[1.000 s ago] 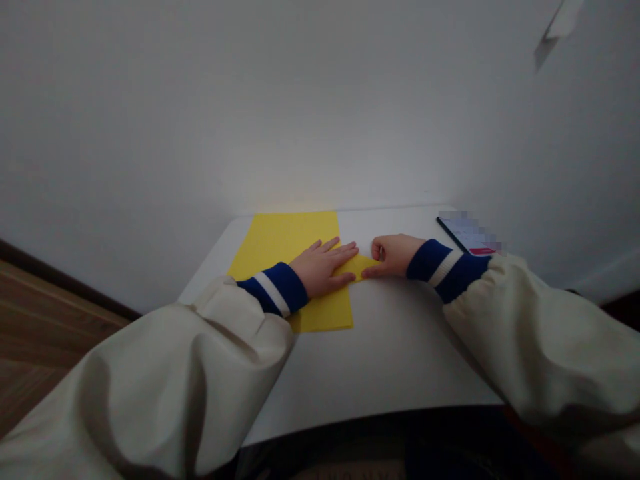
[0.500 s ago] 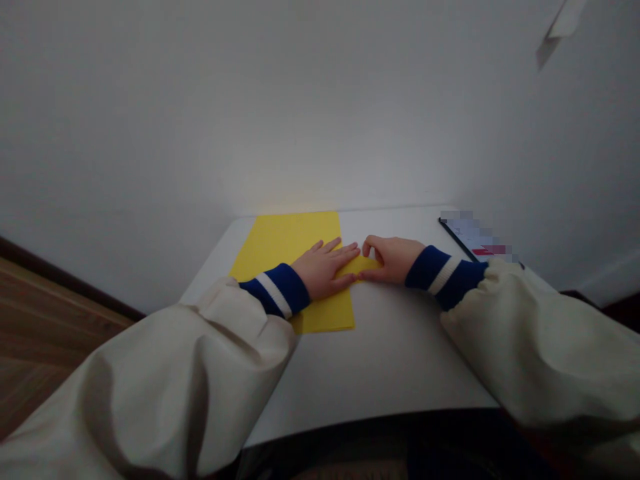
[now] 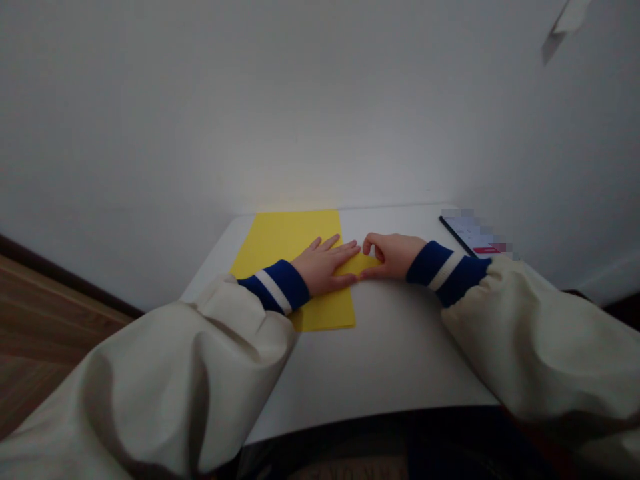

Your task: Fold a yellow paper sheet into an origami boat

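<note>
A large sheet of yellow paper (image 3: 295, 230) lies on the white table, its near right corner slightly layered. My left hand (image 3: 325, 268) rests flat on its right part, fingers spread towards the right. A smaller piece of yellow paper (image 3: 367, 267) shows between my two hands, partly hidden under the left fingers. My right hand (image 3: 397, 257) is at its right end, with the index finger curled and the thumb along the near edge, the piece between them. The thumbs of both hands nearly meet.
A tablet or phone with a lit screen (image 3: 463, 230) lies at the table's back right. The white table (image 3: 390, 360) stands against a grey-white wall (image 3: 300, 120). Wooden furniture (image 3: 50, 333) is at the left. Something pale (image 3: 573, 17) sticks out from the wall at upper right.
Both hands keep nearly the same pose on the yellow paper. The whole view has shifted very slightly.
</note>
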A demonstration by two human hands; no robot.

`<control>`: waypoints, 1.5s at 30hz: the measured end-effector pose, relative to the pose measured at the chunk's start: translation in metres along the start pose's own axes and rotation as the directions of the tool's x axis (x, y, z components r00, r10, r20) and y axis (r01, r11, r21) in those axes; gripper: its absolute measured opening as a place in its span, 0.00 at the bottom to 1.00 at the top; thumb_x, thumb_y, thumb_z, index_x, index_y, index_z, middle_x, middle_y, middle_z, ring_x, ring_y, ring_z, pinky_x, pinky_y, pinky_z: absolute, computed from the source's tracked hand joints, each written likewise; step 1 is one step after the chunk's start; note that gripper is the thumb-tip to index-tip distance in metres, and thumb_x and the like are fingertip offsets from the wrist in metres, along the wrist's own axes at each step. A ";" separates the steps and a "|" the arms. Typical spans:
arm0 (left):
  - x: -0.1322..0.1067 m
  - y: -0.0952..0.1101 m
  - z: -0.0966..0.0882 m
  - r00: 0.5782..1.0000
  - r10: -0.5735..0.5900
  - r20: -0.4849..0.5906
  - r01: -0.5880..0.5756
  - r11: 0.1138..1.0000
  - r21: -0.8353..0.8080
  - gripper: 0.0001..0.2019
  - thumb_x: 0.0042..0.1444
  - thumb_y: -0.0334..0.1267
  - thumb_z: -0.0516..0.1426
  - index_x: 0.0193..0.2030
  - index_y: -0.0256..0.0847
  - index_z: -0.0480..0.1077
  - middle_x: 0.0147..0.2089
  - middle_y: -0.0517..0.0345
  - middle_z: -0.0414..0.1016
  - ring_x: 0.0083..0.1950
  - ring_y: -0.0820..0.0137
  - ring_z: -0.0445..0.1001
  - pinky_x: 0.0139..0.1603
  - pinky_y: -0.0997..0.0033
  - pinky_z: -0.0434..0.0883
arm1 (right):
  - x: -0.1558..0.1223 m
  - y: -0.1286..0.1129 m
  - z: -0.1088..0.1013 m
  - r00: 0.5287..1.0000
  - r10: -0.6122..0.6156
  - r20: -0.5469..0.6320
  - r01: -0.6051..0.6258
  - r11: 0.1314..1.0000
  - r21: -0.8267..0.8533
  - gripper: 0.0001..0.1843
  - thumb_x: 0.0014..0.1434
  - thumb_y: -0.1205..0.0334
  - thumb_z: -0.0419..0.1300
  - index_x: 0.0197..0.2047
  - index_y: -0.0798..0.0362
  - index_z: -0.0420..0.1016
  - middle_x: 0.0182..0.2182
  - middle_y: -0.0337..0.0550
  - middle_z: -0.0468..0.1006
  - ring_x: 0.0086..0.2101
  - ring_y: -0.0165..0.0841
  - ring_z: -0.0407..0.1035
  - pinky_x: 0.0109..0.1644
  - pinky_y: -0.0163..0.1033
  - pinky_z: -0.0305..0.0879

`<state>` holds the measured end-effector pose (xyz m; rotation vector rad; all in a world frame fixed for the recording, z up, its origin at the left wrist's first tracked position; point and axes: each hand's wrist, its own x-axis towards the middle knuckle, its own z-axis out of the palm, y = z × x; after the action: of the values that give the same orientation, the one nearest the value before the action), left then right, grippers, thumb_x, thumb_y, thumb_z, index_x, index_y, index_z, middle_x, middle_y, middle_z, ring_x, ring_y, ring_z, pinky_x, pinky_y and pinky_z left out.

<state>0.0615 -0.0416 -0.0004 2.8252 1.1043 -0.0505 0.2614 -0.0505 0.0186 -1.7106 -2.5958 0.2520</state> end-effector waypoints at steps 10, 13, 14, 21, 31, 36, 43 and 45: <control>-0.003 -0.010 0.010 0.996 -0.072 0.057 0.070 0.996 0.048 0.38 0.55 0.60 0.46 0.68 0.43 0.41 0.70 0.47 0.39 0.69 0.46 0.34 0.63 0.41 0.43 | 0.004 0.026 0.004 0.989 0.069 0.132 -0.069 0.998 -0.007 0.25 0.42 0.37 0.60 0.30 0.50 0.67 0.28 0.41 0.74 0.27 0.31 0.65 0.27 0.35 0.54; -0.004 -0.014 0.011 0.989 -0.113 0.094 0.109 0.993 0.054 0.39 0.54 0.62 0.46 0.68 0.46 0.42 0.70 0.46 0.36 0.68 0.43 0.32 0.63 0.41 0.43 | 0.004 0.033 0.004 0.979 0.096 0.179 -0.099 0.995 0.011 0.23 0.42 0.39 0.60 0.27 0.51 0.66 0.26 0.40 0.73 0.26 0.30 0.64 0.26 0.35 0.54; -0.004 -0.016 0.011 0.987 -0.123 0.104 0.117 0.992 0.056 0.39 0.54 0.62 0.46 0.68 0.48 0.42 0.70 0.46 0.36 0.68 0.43 0.31 0.63 0.41 0.42 | 0.004 0.035 0.005 0.975 0.102 0.199 -0.109 0.994 0.022 0.22 0.42 0.39 0.61 0.27 0.51 0.66 0.25 0.40 0.73 0.25 0.30 0.63 0.26 0.35 0.54; -0.007 -0.024 0.010 0.982 -0.131 0.137 0.125 0.991 0.047 0.39 0.49 0.65 0.49 0.66 0.55 0.46 0.71 0.52 0.35 0.67 0.39 0.30 0.62 0.38 0.42 | 0.004 0.048 0.005 0.955 0.164 0.246 -0.171 0.985 0.009 0.23 0.40 0.39 0.62 0.23 0.51 0.63 0.20 0.36 0.69 0.22 0.28 0.61 0.26 0.35 0.54; -0.009 -0.019 0.010 0.999 -0.019 -0.034 0.023 0.992 0.126 0.34 0.53 0.62 0.48 0.64 0.50 0.54 0.68 0.47 0.46 0.68 0.47 0.42 0.62 0.42 0.46 | 0.004 0.046 0.012 0.984 -0.013 0.175 -0.027 0.974 0.224 0.20 0.43 0.44 0.62 0.31 0.52 0.67 0.21 0.35 0.68 0.22 0.27 0.60 0.25 0.34 0.54; -0.012 -0.002 0.000 0.975 0.095 -0.199 -0.049 0.973 0.224 0.30 0.57 0.55 0.48 0.58 0.34 0.62 0.62 0.44 0.60 0.64 0.56 0.55 0.62 0.52 0.52 | 0.004 0.022 0.013 0.993 -0.107 -0.042 0.113 0.978 0.173 0.22 0.43 0.45 0.63 0.34 0.54 0.70 0.27 0.40 0.71 0.26 0.30 0.62 0.29 0.36 0.58; -0.012 0.009 -0.013 0.967 0.114 -0.227 -0.033 0.942 0.333 0.21 0.56 0.51 0.50 0.41 0.33 0.72 0.41 0.46 0.75 0.43 0.58 0.72 0.42 0.60 0.65 | 0.000 0.004 0.018 0.945 -0.213 -0.249 0.239 0.968 0.078 0.23 0.45 0.47 0.62 0.37 0.57 0.73 0.35 0.49 0.74 0.35 0.37 0.66 0.43 0.42 0.62; -0.012 0.010 -0.014 0.971 0.097 -0.217 -0.020 0.943 0.333 0.21 0.55 0.52 0.51 0.39 0.33 0.72 0.38 0.47 0.75 0.40 0.59 0.72 0.40 0.61 0.65 | 0.001 0.005 0.018 0.953 -0.185 -0.242 0.218 0.969 0.116 0.23 0.43 0.48 0.64 0.37 0.58 0.73 0.35 0.49 0.74 0.35 0.36 0.66 0.42 0.42 0.63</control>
<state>0.0591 -0.0554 0.0149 3.2298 1.1481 0.1132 0.2632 -0.0500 -0.0001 -1.3299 -2.4909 0.2125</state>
